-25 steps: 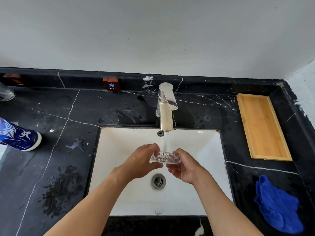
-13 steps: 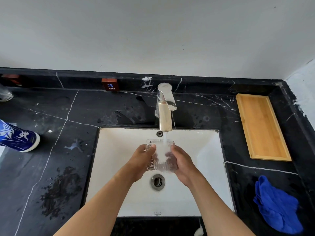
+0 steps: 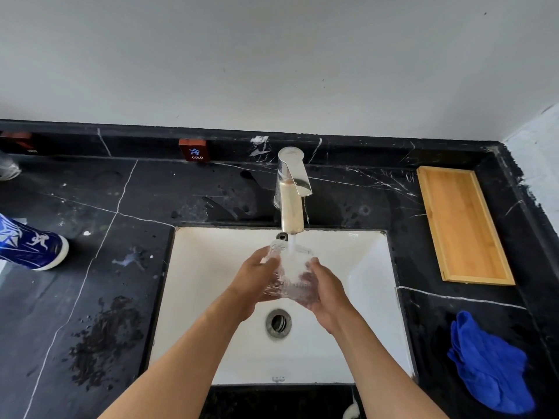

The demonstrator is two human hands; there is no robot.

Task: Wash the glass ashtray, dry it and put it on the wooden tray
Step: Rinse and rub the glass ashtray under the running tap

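Black marble counter (image 3: 90,213) bears a red tag (image 3: 194,150) reading "COLD".

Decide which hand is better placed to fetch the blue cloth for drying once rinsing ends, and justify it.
Probably the right hand: the blue cloth lies on its side of the sink. The left hand would have to cross over, so it could keep the glass ashtray.

The glass ashtray (image 3: 291,275) is clear, ribbed and wet. The surface (image 3: 90,207) is glossy black marble with white veins. At 12 o'clock the tap (image 3: 292,192) is polished metal. The sink (image 3: 369,282) is smooth white glazed ceramic. At 2 o'clock lies the matt wooden tray (image 3: 462,225); at 4 o'clock, a soft blue cloth (image 3: 490,367).
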